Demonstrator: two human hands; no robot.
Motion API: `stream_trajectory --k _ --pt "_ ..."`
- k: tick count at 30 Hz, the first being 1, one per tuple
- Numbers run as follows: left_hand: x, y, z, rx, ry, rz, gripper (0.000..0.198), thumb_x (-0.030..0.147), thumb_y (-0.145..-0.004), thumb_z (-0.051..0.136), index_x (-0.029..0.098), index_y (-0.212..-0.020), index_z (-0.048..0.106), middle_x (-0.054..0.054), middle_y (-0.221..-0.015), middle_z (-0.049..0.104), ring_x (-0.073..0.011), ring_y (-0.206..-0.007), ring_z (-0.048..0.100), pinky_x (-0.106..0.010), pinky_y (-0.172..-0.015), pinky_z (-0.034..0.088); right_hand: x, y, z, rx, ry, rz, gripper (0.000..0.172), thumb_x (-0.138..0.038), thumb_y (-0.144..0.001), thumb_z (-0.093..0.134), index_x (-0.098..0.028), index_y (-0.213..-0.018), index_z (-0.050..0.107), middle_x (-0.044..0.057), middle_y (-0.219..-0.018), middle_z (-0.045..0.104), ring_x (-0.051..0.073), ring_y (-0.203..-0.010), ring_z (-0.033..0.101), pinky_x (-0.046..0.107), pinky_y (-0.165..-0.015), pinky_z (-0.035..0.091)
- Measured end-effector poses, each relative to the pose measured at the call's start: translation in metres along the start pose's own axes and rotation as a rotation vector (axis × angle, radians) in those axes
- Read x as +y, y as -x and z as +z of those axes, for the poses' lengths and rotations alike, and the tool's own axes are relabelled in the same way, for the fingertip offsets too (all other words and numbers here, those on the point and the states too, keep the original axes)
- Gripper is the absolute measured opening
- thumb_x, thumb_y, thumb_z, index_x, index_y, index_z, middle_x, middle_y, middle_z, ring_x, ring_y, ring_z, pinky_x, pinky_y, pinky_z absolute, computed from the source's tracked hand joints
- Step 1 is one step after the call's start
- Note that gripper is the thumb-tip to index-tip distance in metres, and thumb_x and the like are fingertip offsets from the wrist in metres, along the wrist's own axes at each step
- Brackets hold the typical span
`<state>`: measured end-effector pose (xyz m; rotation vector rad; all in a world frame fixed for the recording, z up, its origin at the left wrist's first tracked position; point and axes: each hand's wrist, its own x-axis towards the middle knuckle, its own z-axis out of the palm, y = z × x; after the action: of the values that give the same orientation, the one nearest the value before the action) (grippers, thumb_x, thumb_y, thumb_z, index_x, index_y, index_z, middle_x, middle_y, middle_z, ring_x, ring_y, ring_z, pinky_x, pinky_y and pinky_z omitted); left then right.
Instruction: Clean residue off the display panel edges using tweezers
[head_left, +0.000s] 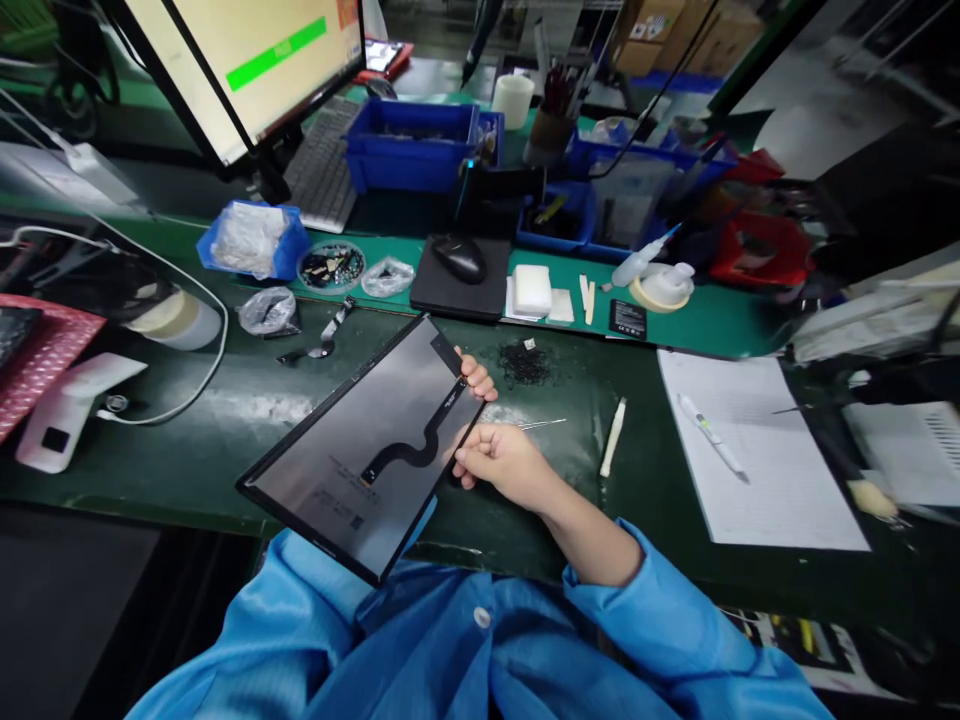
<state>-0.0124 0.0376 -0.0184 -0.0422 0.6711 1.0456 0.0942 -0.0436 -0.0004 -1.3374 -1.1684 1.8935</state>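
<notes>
A dark rectangular display panel (322, 470) is held tilted above the bench, its glossy grey face carrying a black, curved flex cable (416, 455) and small printed text. From underneath, my left hand (478, 377) supports the panel, and only its fingertips show, curled over the right edge. My right hand (510, 465) is closed at the same edge, thumb against the bent fingers, just below the left fingertips. The panel hides most of my left hand. Close by on the bench are thin metal tweezers (544, 424) and a heap of small black bits (523, 364).
A pale stick-like tool (613, 437) and a paper sheet (765, 450) with a pen (712, 438) lie to the right. Behind are a mouse (459, 258), blue bins (412, 145) and a monitor (277, 60). On the left stands a white handheld device (71, 415) with a cable.
</notes>
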Motion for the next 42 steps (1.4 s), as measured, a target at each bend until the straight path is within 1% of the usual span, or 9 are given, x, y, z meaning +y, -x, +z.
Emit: stream_trajectory --k 6,11,14,18,21,25,32,38,42 --pt "0.001 -0.007 -0.001 -0.081 -0.023 -0.021 0.039 0.048 -0.098 0.051 0.011 -0.103 0.060 -0.005 -0.090 0.059 -0.0087 -0.077 0.054 -0.025 -0.074 0.052 0.005 -0.003 0.006 0.056 0.012 -0.021 0.024 -0.036 -0.068 0.074 -0.019 -0.065 0.058 0.002 -0.060 0.069 0.011 -0.049 0.060 0.023 -0.051 0.049" --pt "0.000 0.002 -0.004 -0.170 -0.024 -0.023 0.043 0.049 -0.102 0.041 0.013 -0.081 0.051 0.001 -0.066 0.042 -0.0069 -0.060 0.038 -0.022 -0.063 0.040 0.007 -0.004 0.008 0.089 -0.024 -0.038 0.026 -0.037 -0.067 0.075 -0.019 -0.063 0.056 0.001 -0.058 0.068 0.012 -0.047 0.060 0.024 -0.050 0.049" --pt "0.001 0.003 -0.006 -0.191 -0.030 -0.023 0.044 0.050 -0.101 0.041 0.013 -0.081 0.051 0.001 -0.066 0.042 -0.0069 -0.060 0.038 -0.021 -0.063 0.040 0.007 -0.004 0.007 0.058 -0.052 -0.043 0.029 -0.041 -0.066 0.077 -0.018 -0.066 0.059 0.001 -0.060 0.069 0.012 -0.048 0.062 0.025 -0.052 0.051" --pt "0.003 -0.005 -0.005 -0.170 -0.060 -0.020 0.041 0.051 -0.099 0.047 0.012 -0.096 0.059 -0.003 -0.083 0.057 -0.0075 -0.071 0.049 -0.023 -0.071 0.048 0.009 -0.005 0.006 0.032 -0.062 -0.060 0.034 -0.044 -0.066 0.080 -0.018 -0.068 0.060 0.002 -0.062 0.069 0.012 -0.050 0.062 0.026 -0.054 0.051" --pt "0.003 -0.008 -0.004 -0.157 -0.075 -0.010 0.040 0.050 -0.099 0.048 0.013 -0.105 0.061 -0.007 -0.096 0.061 -0.0093 -0.081 0.055 -0.025 -0.077 0.052 0.011 -0.007 0.008 0.059 -0.063 -0.053 0.031 -0.042 -0.067 0.078 -0.019 -0.066 0.058 0.001 -0.060 0.068 0.012 -0.048 0.061 0.025 -0.051 0.050" --pt "-0.001 -0.007 -0.007 -0.151 -0.070 0.001 0.041 0.052 -0.099 0.047 0.014 -0.104 0.061 -0.007 -0.095 0.061 -0.0093 -0.080 0.054 -0.025 -0.077 0.051 0.012 -0.009 0.011 0.085 -0.073 -0.048 0.025 -0.037 -0.067 0.074 -0.019 -0.064 0.057 0.000 -0.057 0.067 0.011 -0.046 0.059 0.023 -0.049 0.048" --pt "0.000 -0.006 -0.007 -0.156 -0.053 0.006 0.044 0.052 -0.101 0.040 0.013 -0.083 0.052 0.001 -0.068 0.043 -0.0077 -0.061 0.036 -0.023 -0.066 0.039 0.010 -0.006 0.008 0.047 -0.091 -0.071 0.029 -0.040 -0.066 0.077 -0.019 -0.068 0.058 0.001 -0.061 0.069 0.012 -0.050 0.062 0.026 -0.054 0.052" --pt "-0.001 0.001 0.004 -0.159 -0.015 0.031 0.045 0.038 -0.106 0.019 0.016 -0.068 0.030 0.001 -0.059 0.024 -0.0100 -0.054 0.024 -0.025 -0.060 0.024 0.008 -0.005 0.010 0.073 -0.070 -0.064 0.019 -0.032 -0.066 0.072 -0.019 -0.064 0.058 0.001 -0.057 0.067 0.012 -0.047 0.060 0.023 -0.049 0.048" --pt "-0.007 0.009 0.010 -0.169 0.059 0.066 0.042 0.035 -0.106 0.021 0.016 -0.069 0.030 0.001 -0.059 0.027 -0.0088 -0.054 0.024 -0.023 -0.061 0.021 0.006 -0.003 0.010 0.097 -0.071 -0.056 0.015 -0.028 -0.067 0.069 -0.019 -0.062 0.058 0.001 -0.058 0.068 0.011 -0.048 0.060 0.022 -0.049 0.048"
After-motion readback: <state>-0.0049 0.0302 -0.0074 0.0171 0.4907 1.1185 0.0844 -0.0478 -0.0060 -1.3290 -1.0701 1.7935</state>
